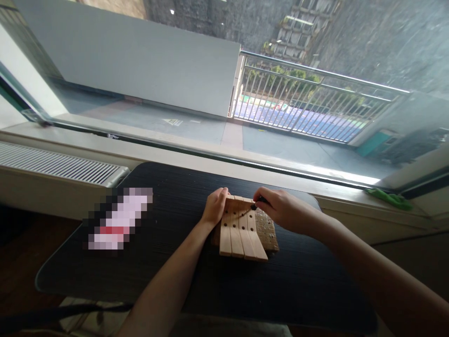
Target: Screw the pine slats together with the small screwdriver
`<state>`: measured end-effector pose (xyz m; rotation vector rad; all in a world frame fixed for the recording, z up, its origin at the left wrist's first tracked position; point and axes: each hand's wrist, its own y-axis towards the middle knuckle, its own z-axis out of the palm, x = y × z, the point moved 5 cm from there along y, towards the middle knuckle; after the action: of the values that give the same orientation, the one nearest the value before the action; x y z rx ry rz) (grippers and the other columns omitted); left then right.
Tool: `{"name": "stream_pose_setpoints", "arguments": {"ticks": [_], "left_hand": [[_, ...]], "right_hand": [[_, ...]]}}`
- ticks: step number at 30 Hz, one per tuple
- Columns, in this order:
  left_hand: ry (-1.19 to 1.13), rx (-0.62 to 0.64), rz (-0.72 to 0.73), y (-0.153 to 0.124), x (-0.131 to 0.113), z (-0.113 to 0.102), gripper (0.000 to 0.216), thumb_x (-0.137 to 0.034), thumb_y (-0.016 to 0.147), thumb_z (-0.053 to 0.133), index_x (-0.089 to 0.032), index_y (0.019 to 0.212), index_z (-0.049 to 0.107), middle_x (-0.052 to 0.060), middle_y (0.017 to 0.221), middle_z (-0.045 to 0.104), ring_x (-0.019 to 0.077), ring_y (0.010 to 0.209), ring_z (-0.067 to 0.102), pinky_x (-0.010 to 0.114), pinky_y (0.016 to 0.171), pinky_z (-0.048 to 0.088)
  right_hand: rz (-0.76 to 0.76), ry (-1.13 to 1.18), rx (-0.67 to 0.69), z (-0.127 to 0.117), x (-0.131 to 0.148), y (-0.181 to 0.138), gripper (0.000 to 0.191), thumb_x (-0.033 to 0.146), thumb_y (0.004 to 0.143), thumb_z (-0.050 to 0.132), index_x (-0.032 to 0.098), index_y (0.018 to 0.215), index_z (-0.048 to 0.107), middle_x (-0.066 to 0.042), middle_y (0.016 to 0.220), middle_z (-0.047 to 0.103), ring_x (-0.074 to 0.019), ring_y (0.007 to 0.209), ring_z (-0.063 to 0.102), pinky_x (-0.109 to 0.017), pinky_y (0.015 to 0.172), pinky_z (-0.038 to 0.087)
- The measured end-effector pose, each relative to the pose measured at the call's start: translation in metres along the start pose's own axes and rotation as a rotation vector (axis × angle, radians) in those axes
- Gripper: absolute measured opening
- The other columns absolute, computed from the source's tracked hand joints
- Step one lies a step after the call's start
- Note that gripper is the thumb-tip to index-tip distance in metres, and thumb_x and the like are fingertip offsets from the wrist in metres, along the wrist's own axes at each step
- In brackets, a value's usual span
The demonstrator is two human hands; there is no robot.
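A set of light wooden slats [239, 234] with small holes lies side by side on a dark table [168, 262], over a wooden base board [268, 231] dotted with holes. My left hand [214, 206] curls over the slats' far left corner and presses them down. My right hand [280, 208] is closed in a pinch on a small dark tool [257, 202], its tip touching the top of the right slats.
A blurred pink and white object [117, 217] lies on the table's left part. Beyond the table run a window sill [175, 150], a radiator grille [59, 164] and a large window. A green cloth [389, 197] rests on the sill at right.
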<state>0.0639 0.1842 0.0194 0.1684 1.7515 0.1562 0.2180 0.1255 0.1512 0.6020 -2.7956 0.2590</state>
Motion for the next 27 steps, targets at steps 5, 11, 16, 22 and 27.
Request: {"name": "stream_pose_setpoints", "arguments": {"ticks": [5,11,16,22,27], "left_hand": [[-0.009,0.001,-0.005,0.0,0.0,0.0,0.042,-0.047,0.091,0.034,-0.02,0.064,0.053,0.001,0.063,0.057,0.0185,0.066,0.054,0.03,0.063,0.039],[-0.022,0.01,-0.023,0.0,0.001,0.001,0.042,-0.047,0.091,0.033,-0.02,0.066,0.053,0.001,0.063,0.057,0.0182,0.065,0.053,0.03,0.062,0.037],[-0.011,0.009,-0.017,0.0,0.0,0.0,0.043,-0.047,0.091,0.033,-0.02,0.065,0.053,0.001,0.063,0.057,0.0184,0.065,0.053,0.03,0.062,0.038],[-0.01,0.004,-0.004,0.0,-0.003,-0.001,0.042,-0.045,0.091,0.033,-0.02,0.064,0.053,0.001,0.063,0.057,0.0182,0.065,0.053,0.03,0.063,0.039],[-0.015,0.006,-0.01,0.0,-0.003,0.0,0.042,-0.046,0.09,0.034,-0.02,0.064,0.053,0.001,0.062,0.056,0.0182,0.065,0.053,0.03,0.062,0.038]], "right_hand": [[-0.098,-0.042,0.099,0.001,0.009,-0.001,0.016,0.019,0.095,0.043,0.018,0.1,0.058,-0.006,0.097,0.067,-0.0171,0.085,0.059,-0.027,0.07,0.039],[-0.109,-0.125,0.167,0.0,0.01,0.002,0.018,0.016,0.095,0.039,0.017,0.102,0.056,-0.007,0.097,0.064,-0.0164,0.08,0.057,-0.028,0.066,0.037],[-0.131,-0.152,0.22,-0.005,0.014,0.008,0.017,0.021,0.096,0.04,0.018,0.098,0.057,-0.006,0.095,0.065,-0.0156,0.077,0.055,-0.028,0.065,0.035],[-0.164,-0.227,0.251,-0.007,0.027,0.012,0.015,0.018,0.093,0.039,0.018,0.089,0.054,-0.004,0.082,0.062,-0.0134,0.064,0.047,-0.028,0.058,0.03],[-0.17,-0.228,0.224,-0.006,0.027,0.013,0.015,0.02,0.094,0.039,0.019,0.085,0.051,-0.004,0.079,0.061,-0.0128,0.061,0.044,-0.028,0.055,0.028]]}}
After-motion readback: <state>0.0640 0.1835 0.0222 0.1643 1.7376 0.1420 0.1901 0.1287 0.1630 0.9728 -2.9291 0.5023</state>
